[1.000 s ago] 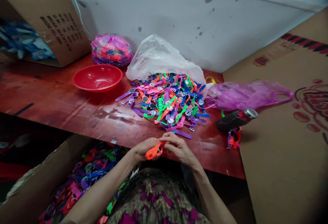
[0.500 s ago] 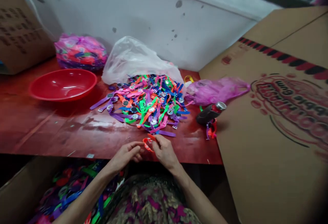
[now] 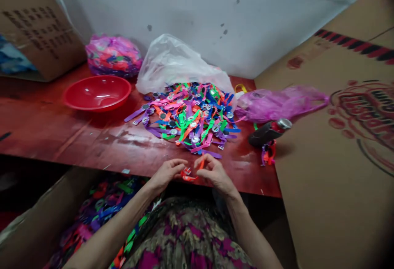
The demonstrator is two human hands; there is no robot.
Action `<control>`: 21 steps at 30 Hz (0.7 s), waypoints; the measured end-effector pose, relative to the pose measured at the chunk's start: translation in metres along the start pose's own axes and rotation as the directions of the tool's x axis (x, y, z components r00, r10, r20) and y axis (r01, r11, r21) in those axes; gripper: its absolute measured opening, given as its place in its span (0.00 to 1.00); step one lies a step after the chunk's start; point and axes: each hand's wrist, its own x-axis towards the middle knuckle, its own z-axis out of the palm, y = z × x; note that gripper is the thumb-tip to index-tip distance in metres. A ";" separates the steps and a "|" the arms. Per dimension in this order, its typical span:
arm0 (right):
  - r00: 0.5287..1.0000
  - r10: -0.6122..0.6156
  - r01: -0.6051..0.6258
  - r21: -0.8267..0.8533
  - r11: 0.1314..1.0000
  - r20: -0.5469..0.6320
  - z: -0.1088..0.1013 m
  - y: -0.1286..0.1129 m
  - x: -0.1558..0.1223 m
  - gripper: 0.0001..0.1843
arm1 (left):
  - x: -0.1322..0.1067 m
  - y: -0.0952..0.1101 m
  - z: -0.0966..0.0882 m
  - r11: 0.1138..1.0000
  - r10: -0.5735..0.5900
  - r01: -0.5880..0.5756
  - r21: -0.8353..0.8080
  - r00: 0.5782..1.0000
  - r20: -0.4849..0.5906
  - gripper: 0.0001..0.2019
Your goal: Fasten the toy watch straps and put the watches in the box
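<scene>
My left hand (image 3: 166,173) and my right hand (image 3: 215,174) are close together at the table's near edge. Between their fingertips is a small orange plastic strap (image 3: 189,175), bent into a loop and partly hidden by my fingers. Both hands appear to pinch it. Just beyond them lies a large heap of multicoloured plastic toy-watch straps (image 3: 184,117) with round silver faces, and a purple strap (image 3: 211,154) at its near edge is the closest to my right hand.
The red wooden table (image 3: 92,145) holds a red plastic bowl (image 3: 97,93), a clear plastic bag (image 3: 178,65), a pink bag of straps (image 3: 113,55), a purple bag (image 3: 280,104), a dark bottle (image 3: 269,133) and a small strap bundle (image 3: 269,154). Below lies a strap-filled cardboard box (image 3: 98,207).
The view has swung slightly. My hands have shifted on the orange strap, which now sits lower between them and looks more tightly bent.
</scene>
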 end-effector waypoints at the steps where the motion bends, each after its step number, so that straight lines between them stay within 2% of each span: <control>1: 1.000 -0.021 0.021 0.018 1.000 -0.012 -0.002 0.001 0.001 0.11 | -0.001 0.000 0.000 0.998 0.002 -0.001 -0.056 1.000 0.007 0.19; 4: 0.999 -0.030 0.034 0.093 0.995 -0.041 -0.005 0.006 0.003 0.10 | -0.003 -0.002 -0.001 1.000 0.014 -0.014 -0.018 1.000 0.018 0.19; 7: 0.996 -0.024 0.034 0.123 0.992 -0.083 -0.004 0.011 0.004 0.11 | -0.003 -0.002 -0.002 0.992 0.042 -0.033 0.124 0.997 -0.070 0.15; 9: 0.994 -0.023 0.036 0.123 0.992 -0.107 -0.004 0.011 0.004 0.12 | -0.002 0.000 -0.001 0.988 0.054 -0.040 0.152 0.995 -0.086 0.14; 13: 0.989 -0.019 0.036 0.116 0.993 -0.145 -0.004 0.009 0.005 0.11 | -0.001 0.004 0.002 0.993 -0.052 0.048 0.109 0.998 0.033 0.14; 14: 0.988 -0.016 0.033 0.106 0.994 -0.152 -0.004 0.009 0.004 0.11 | -0.001 0.004 0.002 0.991 -0.063 0.058 0.124 0.998 0.030 0.13; 16: 0.988 -0.003 0.018 0.096 0.995 -0.157 -0.003 0.009 0.002 0.11 | 0.001 0.003 0.003 0.991 -0.035 0.042 0.131 0.998 -0.049 0.12; 18: 0.990 0.038 -0.023 0.109 0.994 -0.136 -0.001 0.011 -0.001 0.13 | 0.004 0.001 0.004 0.998 0.010 -0.002 0.058 0.990 -0.138 0.12; 21: 0.985 0.160 -0.152 0.116 0.982 -0.066 0.005 0.017 -0.005 0.16 | 0.006 -0.002 0.006 0.995 0.031 -0.047 -0.086 0.983 -0.183 0.12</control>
